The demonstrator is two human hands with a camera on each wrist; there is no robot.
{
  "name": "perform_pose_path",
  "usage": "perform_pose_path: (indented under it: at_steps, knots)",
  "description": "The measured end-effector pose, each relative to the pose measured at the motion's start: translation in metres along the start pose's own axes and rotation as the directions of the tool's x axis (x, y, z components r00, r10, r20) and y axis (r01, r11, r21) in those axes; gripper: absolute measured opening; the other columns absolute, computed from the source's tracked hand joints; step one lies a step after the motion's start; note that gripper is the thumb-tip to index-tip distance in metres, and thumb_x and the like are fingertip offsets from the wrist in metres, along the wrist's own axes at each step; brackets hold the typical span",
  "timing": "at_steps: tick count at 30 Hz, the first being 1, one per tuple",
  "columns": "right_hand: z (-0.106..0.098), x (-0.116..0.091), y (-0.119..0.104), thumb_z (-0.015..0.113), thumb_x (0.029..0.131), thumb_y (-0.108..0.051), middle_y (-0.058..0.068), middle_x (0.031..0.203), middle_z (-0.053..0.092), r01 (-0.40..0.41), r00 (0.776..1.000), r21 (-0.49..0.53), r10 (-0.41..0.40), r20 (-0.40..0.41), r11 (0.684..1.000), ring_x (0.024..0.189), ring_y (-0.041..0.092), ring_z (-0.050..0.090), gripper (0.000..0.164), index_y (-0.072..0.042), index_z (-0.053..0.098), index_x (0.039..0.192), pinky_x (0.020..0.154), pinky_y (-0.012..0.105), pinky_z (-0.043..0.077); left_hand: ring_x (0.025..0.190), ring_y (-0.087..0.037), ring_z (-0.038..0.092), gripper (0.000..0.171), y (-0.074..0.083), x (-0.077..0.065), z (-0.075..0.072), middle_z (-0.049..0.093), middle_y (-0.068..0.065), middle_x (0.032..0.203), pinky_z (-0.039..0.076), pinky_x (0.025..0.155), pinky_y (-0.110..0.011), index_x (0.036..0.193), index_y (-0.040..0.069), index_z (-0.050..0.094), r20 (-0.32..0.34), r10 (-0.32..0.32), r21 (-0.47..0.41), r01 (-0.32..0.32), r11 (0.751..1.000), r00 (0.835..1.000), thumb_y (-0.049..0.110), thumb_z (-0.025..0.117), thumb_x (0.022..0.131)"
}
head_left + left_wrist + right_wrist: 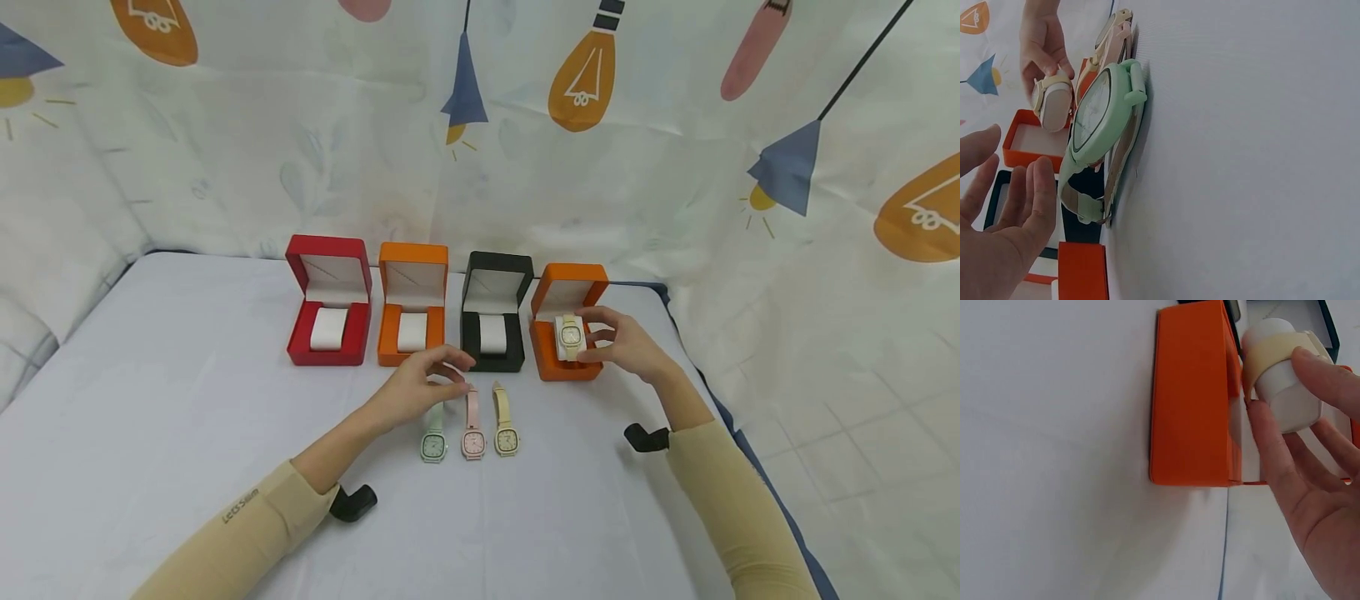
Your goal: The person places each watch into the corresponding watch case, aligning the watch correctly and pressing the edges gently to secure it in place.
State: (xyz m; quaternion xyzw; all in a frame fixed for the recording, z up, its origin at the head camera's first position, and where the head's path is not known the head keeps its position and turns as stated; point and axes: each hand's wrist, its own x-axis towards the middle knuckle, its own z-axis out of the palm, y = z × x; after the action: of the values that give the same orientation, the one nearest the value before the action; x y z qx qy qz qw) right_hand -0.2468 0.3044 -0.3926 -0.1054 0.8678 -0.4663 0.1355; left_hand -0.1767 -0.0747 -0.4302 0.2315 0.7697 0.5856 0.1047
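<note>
At the right end of a row of boxes, my right hand [626, 343] holds a pale yellow watch [571, 335] strapped round a white cushion [1297, 407], pinching it between thumb and fingers. The cushion is over the base of the rightmost orange box [555, 367], whose lid is raised. My left hand [412, 387] hovers above the straps of the watches on the table, fingers loosely bent with nothing between them. A mint green watch [1100, 119] lies just beside it. To its right lie a pink watch [473, 442] and another yellow watch [506, 440].
Left of the rightmost box stand a black box [491, 364], another orange box [390, 333] and a red box [300, 337], all with raised lids and white cushions inside. A white cloth covers the table [187, 400]. A printed curtain [360, 167] hangs behind.
</note>
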Motion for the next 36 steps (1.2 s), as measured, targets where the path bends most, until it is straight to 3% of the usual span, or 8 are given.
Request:
perform_pose_path:
  at_steps: [8,22,36]
  knots:
    - [-0.0021,0.0017,0.0024,0.082,0.086,-0.009,0.016,0.148,0.048,-0.047,0.999,-0.062,0.048,0.016,0.997,0.127,0.038,0.052,0.071,-0.008,0.049,0.149,0.103,0.051,0.049,0.108,-0.024,0.065,0.033,-0.0006,-0.0002,-0.0007,0.064,-0.018,0.127,0.057,0.089,-0.033,0.126,0.01,0.066,0.009,-0.001,0.004,0.001,1.0,1.0,0.012,0.076,0.095]
    - [0.0056,0.0067,0.0061,0.086,0.084,-0.011,0.015,0.141,0.054,-0.062,0.998,-0.079,0.06,-0.029,0.995,0.125,0.037,0.053,0.071,-0.007,0.052,0.146,0.1,0.048,0.052,0.11,-0.026,0.063,0.032,0.001,-0.0009,-0.0011,0.063,-0.017,0.128,0.057,0.091,-0.033,0.127,0.01,0.066,0.024,0.002,0.011,-0.002,1.0,1.0,0.012,0.074,0.096]
    - [0.0033,0.0085,0.005,0.082,0.086,-0.009,0.015,0.14,0.055,-0.041,0.999,-0.122,0.044,0.029,0.992,0.127,0.036,0.052,0.069,-0.009,0.051,0.148,0.104,0.051,0.049,0.109,-0.024,0.063,0.031,0.002,0.0017,-0.0002,0.064,-0.016,0.127,0.057,0.089,-0.034,0.127,0.012,0.066,0.049,-0.014,0.032,0.012,0.999,0.999,0.016,0.074,0.097]
